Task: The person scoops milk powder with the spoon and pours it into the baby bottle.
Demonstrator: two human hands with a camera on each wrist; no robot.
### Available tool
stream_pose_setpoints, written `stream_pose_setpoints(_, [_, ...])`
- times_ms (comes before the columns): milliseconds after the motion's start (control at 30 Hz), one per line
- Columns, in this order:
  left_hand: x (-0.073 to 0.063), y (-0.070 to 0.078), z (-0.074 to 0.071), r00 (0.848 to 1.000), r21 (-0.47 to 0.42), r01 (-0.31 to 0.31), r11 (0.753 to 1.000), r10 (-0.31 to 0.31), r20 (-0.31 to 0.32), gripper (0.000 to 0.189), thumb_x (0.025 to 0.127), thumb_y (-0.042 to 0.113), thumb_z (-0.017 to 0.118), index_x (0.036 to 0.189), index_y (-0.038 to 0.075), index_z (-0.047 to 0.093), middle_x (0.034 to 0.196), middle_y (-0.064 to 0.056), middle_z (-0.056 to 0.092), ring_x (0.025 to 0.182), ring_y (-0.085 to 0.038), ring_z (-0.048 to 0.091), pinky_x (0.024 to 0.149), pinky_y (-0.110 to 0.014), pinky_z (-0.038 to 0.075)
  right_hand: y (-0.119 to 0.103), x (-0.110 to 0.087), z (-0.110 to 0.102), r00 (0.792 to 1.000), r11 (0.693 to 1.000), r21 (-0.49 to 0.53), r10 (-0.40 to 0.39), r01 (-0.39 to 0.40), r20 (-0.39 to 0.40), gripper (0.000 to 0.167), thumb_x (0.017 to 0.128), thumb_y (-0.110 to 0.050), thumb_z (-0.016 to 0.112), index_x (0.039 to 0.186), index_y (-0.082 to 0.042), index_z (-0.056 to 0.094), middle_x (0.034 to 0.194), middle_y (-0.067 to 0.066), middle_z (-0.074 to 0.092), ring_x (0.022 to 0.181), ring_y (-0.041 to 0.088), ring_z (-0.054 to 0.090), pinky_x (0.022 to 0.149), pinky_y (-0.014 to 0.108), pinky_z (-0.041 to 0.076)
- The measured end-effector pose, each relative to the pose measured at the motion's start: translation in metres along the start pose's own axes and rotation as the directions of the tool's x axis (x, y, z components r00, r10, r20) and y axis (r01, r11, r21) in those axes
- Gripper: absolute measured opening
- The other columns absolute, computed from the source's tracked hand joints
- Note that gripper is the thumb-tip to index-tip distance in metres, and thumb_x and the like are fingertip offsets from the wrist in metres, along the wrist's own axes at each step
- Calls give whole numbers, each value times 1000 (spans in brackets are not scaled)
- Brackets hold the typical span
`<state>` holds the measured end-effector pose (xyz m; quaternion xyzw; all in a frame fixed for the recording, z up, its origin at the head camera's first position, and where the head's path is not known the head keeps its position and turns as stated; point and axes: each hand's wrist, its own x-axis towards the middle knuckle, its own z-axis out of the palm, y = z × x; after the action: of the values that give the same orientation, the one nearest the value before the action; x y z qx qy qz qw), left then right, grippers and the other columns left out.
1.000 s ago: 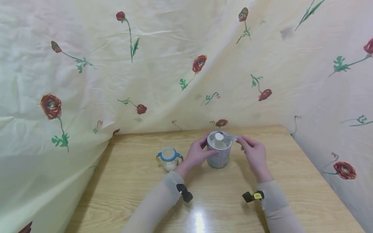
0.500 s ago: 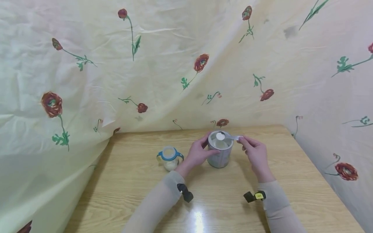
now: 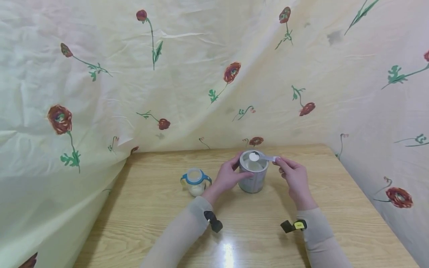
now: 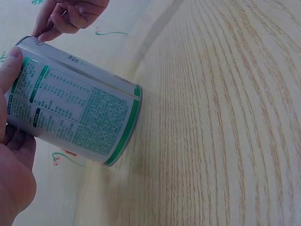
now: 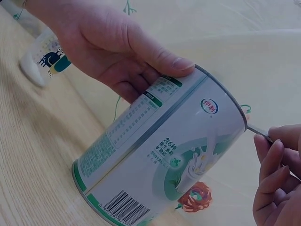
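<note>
An uncovered milk powder tin (image 3: 252,182), white with green print, stands on the table. My left hand (image 3: 228,176) grips its near left side, thumb across the front close under the rim; in the right wrist view that thumb (image 5: 176,63) lies along the label. Between thumb and fingers, my right hand (image 3: 295,180) pinches the handle of a scoop (image 3: 268,158). The scoop's bowl, heaped with white powder (image 3: 254,156), is over the tin's mouth. Seen from the left wrist, the right hand (image 4: 70,19) is right at the rim. The tin's floor is hidden.
Left of the tin stands a small baby cup (image 3: 195,182) with a blue two-handled collar and a clear top. Bare wooden table (image 3: 151,223) surrounds both. A flower-printed cloth (image 3: 187,74) hangs behind the table and down both sides.
Both hands keep their grips, and the scoop stays over the tin's mouth. The whole view has shifted slightly with the head; otherwise little differs.
</note>
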<state>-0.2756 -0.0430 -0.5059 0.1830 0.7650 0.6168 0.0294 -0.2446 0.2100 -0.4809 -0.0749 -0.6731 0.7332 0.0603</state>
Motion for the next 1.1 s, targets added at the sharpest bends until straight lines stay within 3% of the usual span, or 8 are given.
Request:
stream_pose_setpoints(333, [-3,4,-1,1000,14,13,1000,-13,1,94,88,31,92,166,18,41,168,5,42,152,-25,43,123,-40,39,0,1,-1,999,997,66,37,-37,6,9,102,-25,77,104,-20,85,92,-12,80,76,4,57,62,14,48])
stream_pose_setpoints(667, [-6,13,-3,999,122,37,992,-40,18,101,89,41,90,170,20,33,173,3,33,157,-24,36,126,-40,35,-7,-5,5,995,983,165,75,-84,64,10,102,-22,77,97,-20,85,91,-9,81,68,1,54,54,12,39])
stream_pose_setpoints(867, [-10,21,-8,998,165,51,985,-55,22,105,87,47,90,170,24,31,173,4,32,156,-27,37,125,-41,36,-9,-6,6,986,965,228,103,-132,132,17,106,-20,72,95,-21,85,94,-8,81,68,0,54,54,11,39])
stream_pose_setpoints(1100, [-20,28,-17,998,187,46,981,-52,31,98,89,50,87,169,31,33,173,6,32,154,-30,40,124,-44,38,-13,-7,4,970,920,342,124,-192,211,23,109,-14,64,97,-17,84,96,-5,81,69,0,53,54,10,39])
